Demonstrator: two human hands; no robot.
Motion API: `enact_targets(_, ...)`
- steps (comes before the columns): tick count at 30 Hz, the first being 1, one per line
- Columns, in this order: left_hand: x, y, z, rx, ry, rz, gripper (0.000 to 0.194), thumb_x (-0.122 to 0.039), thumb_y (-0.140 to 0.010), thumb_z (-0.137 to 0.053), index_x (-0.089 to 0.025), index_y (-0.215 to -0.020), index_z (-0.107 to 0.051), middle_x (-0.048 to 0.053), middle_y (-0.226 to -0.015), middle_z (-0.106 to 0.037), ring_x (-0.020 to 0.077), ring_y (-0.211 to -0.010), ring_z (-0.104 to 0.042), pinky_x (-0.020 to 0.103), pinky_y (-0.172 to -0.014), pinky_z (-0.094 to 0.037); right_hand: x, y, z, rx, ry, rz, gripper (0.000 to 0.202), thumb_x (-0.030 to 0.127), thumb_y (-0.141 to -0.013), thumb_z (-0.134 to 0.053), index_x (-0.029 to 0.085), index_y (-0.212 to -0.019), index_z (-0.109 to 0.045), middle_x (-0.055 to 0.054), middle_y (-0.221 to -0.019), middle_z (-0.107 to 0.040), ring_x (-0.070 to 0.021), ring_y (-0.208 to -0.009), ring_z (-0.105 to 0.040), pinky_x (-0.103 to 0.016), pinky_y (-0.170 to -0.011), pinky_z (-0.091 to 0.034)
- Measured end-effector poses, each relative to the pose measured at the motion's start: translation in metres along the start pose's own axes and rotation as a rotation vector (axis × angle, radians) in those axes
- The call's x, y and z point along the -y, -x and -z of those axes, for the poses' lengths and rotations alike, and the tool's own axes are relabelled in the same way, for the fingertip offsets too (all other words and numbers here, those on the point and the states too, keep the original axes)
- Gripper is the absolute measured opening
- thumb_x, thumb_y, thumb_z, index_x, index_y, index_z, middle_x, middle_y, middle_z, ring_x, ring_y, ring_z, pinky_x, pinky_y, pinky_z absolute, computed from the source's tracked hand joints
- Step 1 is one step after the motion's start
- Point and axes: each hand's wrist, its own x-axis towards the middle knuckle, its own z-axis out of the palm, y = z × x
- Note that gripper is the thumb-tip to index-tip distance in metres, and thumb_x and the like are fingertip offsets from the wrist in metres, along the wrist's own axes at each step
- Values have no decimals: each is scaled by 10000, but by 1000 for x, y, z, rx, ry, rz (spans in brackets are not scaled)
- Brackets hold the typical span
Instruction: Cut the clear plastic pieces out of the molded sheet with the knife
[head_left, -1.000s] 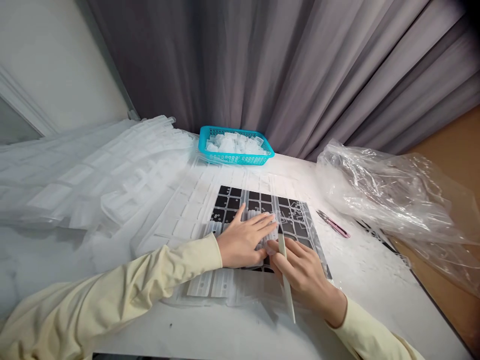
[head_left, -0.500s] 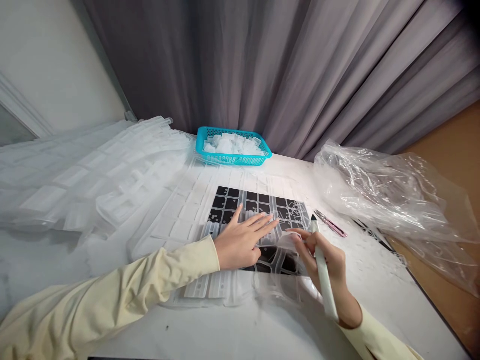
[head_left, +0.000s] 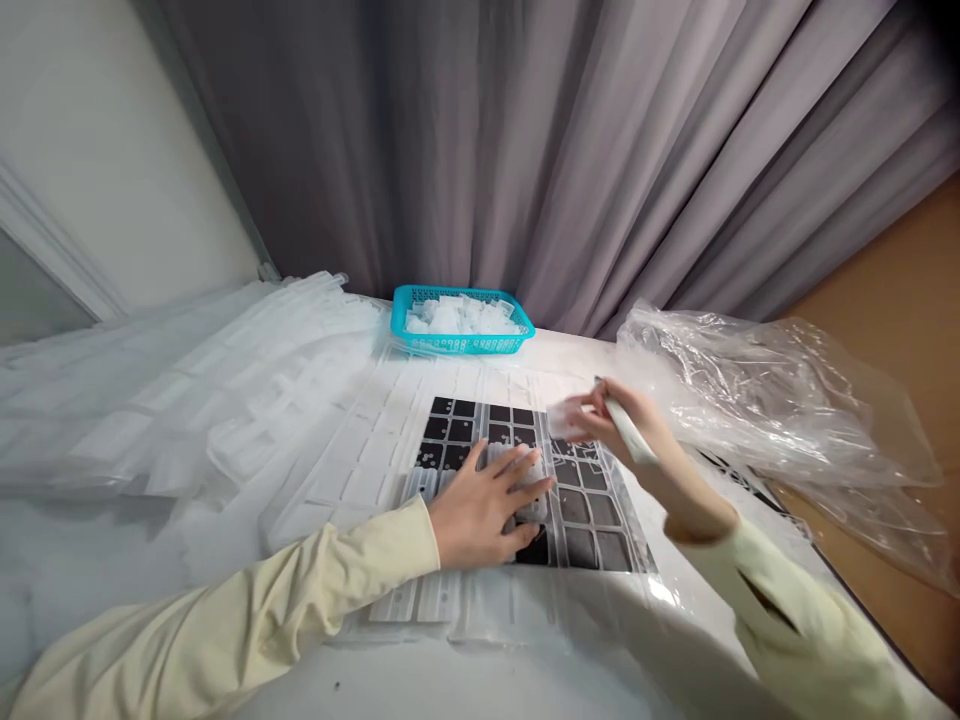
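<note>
My left hand lies flat with fingers spread on a clear plastic sheet marked into rectangular cells. A black panel shows through the cells, some of them dotted with small pale spots. Above the panel's far right side, my right hand is closed. Its fingertips pinch a small translucent piece, blurred by motion. A white pen-shaped tool with a dark tip is also held in that hand. White ribbed strips stick out below my left wrist.
A blue basket of translucent pieces stands at the back, near a grey curtain. Stacked translucent plastic sheets cover the left side. Crumpled clear plastic bags lie on the right by the table edge.
My right hand has lifted away from the near right cells and moved toward the far side, carrying the piece and the pen-shaped tool. My left hand stays pressed on the sheet.
</note>
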Motion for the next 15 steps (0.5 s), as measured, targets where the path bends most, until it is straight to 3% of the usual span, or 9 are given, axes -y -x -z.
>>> enact_targets(2,0,1,0,16,-19,19,545,-417,-871,-415,-278,-1379,-277,88,-1478,-175,289,-1358,-170,640,-1036,-102,10,-54,-15,-102,118,59,292,265,-758,-573,205,-654,-306,16,-682,-510,-121,-635,-580,-278,-580,-538)
enact_targets(5,0,3,-1,31,-56,25,584,-338,-836,-452,-278,-1384,-259,88,-1483,-159,286,-1360,-164,640,-1032,-119,19,-131,-41,-178,184,81,248,235,-811,-489,209,-667,-289,32,-670,-434,-89,-623,-521,-245,-589,-511)
enact_targets(8,2,4,-4,26,-67,2,589,-299,-831,-420,-275,-1390,-236,85,-1488,-146,282,-1361,-156,640,-1029,-130,21,-170,-60,-149,272,71,233,303,-848,-445,208,-682,-312,35,-626,-401,-100,-593,-473,-265,-563,-487)
enact_targets(11,3,5,-4,50,-67,1,624,-251,-820,-400,-236,-1407,-189,86,-1490,-134,266,-1369,-126,621,-1045,-124,14,-149,-58,-70,383,129,237,370,-859,-426,202,-706,-354,26,-638,-430,-110,-608,-462,-279,-596,-472)
enact_targets(13,3,5,0,86,-49,16,614,-230,-839,-373,-198,-1415,-163,91,-1488,-135,251,-1373,-113,602,-1060,-116,7,-104,-44,24,470,198,218,385,-825,-482,200,-734,-410,18,-683,-485,-114,-635,-483,-276,-644,-471)
enact_targets(15,3,3,8,117,17,24,547,-290,-910,-291,-177,-1422,-134,96,-1487,-130,236,-1375,-109,575,-1076,-107,-3,-42,-24,151,561,234,205,400,-777,-539,200,-778,-494,17,-666,-537,-116,-575,-503,-269,-609,-482)
